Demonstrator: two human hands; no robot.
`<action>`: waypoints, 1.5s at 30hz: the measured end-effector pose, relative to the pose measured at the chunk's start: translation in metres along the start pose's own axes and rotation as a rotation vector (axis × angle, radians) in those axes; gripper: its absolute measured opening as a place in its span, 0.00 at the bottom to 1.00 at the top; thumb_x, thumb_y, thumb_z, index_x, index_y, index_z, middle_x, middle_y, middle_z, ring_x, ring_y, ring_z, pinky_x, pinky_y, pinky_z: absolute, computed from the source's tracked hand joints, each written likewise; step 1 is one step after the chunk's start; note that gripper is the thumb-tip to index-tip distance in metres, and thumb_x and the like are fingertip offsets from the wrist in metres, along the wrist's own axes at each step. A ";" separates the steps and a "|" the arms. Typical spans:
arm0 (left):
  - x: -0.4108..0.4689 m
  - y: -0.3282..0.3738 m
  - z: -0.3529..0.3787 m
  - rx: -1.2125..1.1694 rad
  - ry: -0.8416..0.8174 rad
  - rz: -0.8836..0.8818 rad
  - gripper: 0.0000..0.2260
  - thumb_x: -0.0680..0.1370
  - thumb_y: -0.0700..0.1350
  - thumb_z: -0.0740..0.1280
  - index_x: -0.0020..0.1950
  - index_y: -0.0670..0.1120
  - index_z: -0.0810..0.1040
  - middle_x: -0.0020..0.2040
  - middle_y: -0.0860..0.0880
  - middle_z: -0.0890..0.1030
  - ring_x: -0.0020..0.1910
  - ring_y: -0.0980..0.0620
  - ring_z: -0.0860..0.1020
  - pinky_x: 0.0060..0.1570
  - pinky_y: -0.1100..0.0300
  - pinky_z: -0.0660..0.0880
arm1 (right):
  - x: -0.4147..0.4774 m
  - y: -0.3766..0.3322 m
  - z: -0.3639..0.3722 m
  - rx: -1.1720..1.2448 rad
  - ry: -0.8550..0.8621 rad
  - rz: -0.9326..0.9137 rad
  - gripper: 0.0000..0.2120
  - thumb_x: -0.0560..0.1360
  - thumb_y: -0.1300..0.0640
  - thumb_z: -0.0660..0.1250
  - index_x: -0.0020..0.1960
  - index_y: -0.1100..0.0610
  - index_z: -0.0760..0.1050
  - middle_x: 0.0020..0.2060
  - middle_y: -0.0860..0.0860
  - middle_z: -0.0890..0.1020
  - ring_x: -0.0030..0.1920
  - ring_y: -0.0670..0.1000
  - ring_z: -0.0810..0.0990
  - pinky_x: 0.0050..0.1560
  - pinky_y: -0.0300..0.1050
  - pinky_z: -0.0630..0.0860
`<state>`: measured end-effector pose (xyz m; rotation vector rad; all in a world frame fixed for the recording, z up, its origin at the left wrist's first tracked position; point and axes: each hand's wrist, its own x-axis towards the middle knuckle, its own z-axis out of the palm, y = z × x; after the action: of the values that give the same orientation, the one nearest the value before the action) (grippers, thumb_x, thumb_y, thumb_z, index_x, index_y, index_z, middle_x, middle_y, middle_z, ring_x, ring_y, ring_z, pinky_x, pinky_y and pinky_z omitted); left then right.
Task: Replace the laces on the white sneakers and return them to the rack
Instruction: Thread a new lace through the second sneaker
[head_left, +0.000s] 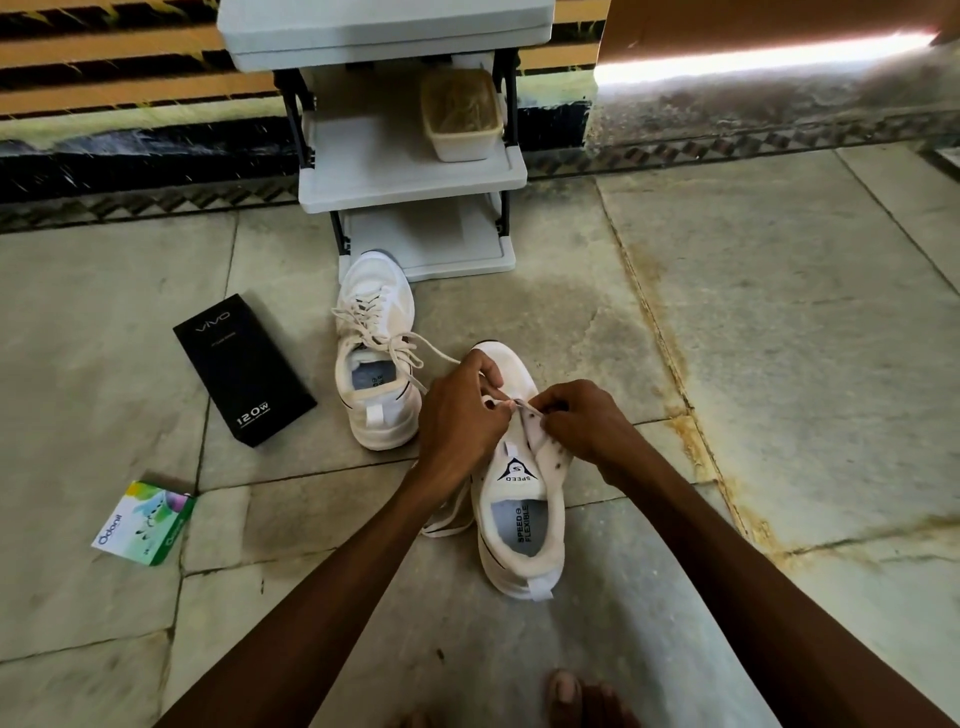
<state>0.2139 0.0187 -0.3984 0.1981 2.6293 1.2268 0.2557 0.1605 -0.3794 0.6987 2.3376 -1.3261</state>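
Head view, frame centre: left hand (462, 410) and right hand (582, 421) both pinch the white lace (511, 403) over the eyelets of the near sneaker (524, 540). The lace looks soft, limp and light, best held close to its tip for threading.

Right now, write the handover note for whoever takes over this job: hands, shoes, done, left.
Left hand and right hand both pinch the lace over the near sneaker.
Near sneaker: on the floor, upper eyelets empty, a loose lace end beside it.
Far sneaker: on the floor before the rack, laced but untied.
Done: far sneaker threaded, old or new lace I cannot tell.
Left: finish lacing the near sneaker, tie both, set both on the rack.
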 end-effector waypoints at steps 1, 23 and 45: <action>0.000 0.000 0.001 0.020 0.007 -0.003 0.13 0.69 0.43 0.74 0.43 0.52 0.70 0.37 0.56 0.81 0.41 0.56 0.80 0.42 0.53 0.76 | 0.000 0.000 -0.001 0.011 -0.008 0.005 0.15 0.75 0.70 0.59 0.50 0.58 0.82 0.40 0.51 0.80 0.38 0.47 0.77 0.34 0.37 0.75; -0.007 0.004 0.018 0.122 0.059 0.060 0.18 0.69 0.39 0.72 0.57 0.50 0.77 0.42 0.49 0.84 0.46 0.47 0.82 0.48 0.49 0.76 | 0.007 0.002 -0.005 0.044 -0.032 -0.067 0.07 0.75 0.64 0.65 0.50 0.59 0.81 0.41 0.53 0.83 0.36 0.49 0.84 0.35 0.37 0.80; 0.011 0.000 -0.014 -0.350 -0.445 -0.349 0.36 0.73 0.33 0.71 0.75 0.46 0.54 0.56 0.45 0.83 0.56 0.50 0.79 0.60 0.57 0.71 | 0.006 0.004 -0.002 0.084 0.670 -0.344 0.11 0.70 0.62 0.75 0.39 0.46 0.82 0.35 0.40 0.81 0.36 0.40 0.81 0.44 0.43 0.80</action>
<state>0.1997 0.0111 -0.3913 -0.0465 1.9399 1.3109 0.2528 0.1656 -0.3844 0.9048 3.0565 -1.5076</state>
